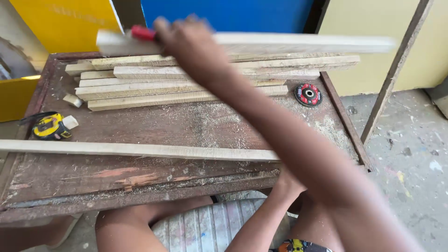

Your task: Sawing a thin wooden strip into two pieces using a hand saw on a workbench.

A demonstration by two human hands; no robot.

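A right hand (186,39) is gripping a blurred wooden slat (298,43) and a red pencil (142,32), fingers closed, above stacked slats (154,79). Beyond the fingertips a yellow tape measure (50,126) is lying; the left hand (284,179) is mostly hidden behind a long strip (135,149), its grip impossible to tell.

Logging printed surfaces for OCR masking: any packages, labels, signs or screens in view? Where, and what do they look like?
No packages, signs or screens.
Flap disc: right side of the table, round, red label ring around a black hub.
Tape measure: left edge of the table, yellow and black case, label too small to make out.
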